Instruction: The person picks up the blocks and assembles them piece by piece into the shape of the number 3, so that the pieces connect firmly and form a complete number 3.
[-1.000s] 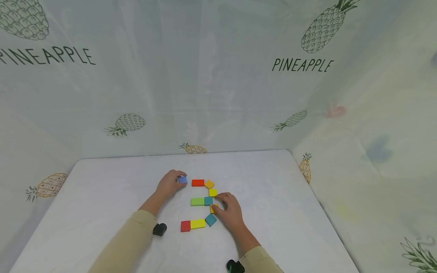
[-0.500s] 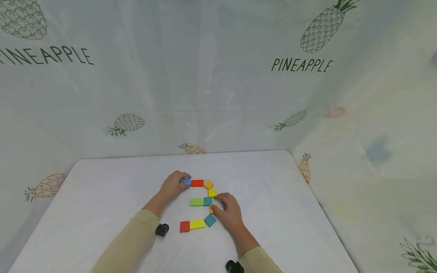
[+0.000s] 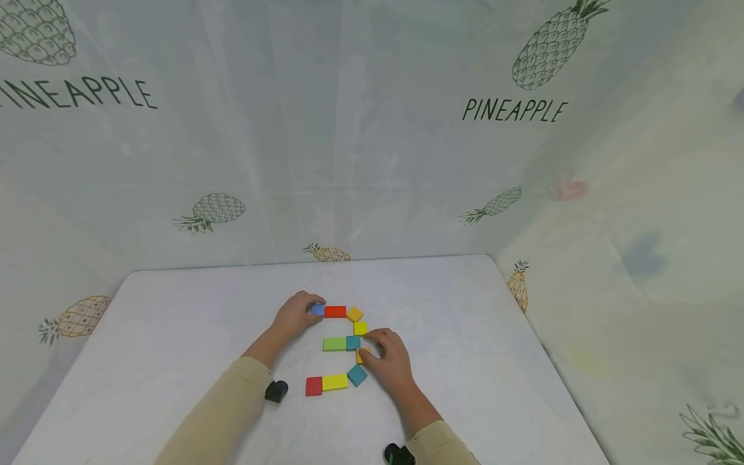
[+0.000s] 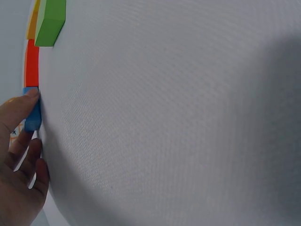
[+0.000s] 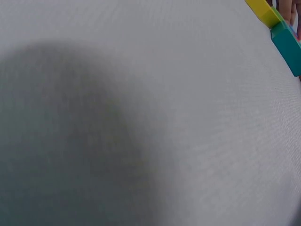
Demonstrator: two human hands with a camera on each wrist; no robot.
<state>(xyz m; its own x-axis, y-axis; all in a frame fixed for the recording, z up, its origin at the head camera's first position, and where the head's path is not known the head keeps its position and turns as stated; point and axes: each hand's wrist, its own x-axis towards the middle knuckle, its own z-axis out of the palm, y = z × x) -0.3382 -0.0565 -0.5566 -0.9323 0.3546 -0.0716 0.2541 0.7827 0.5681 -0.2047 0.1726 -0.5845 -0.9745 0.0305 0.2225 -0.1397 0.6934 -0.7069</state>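
In the head view my left hand pinches a blue block at the left end of a red block. The left wrist view shows the thumb on that blue block's top, its end against the red one. My right hand rests at the right side of the block figure, thumb tip over an orange block. Its index fingertip lies near the corner of a yellow block and beside a teal block. A gap shows between that thumb and finger.
A tilted orange block joins the top row. A green block forms the middle bar. Below are a tilted teal block, a long yellow block and a red block. All lie on a white table.
My left hand has moved right with the blue block, closing the gap to the red block; it stays there over the last half second. My right hand keeps its place.
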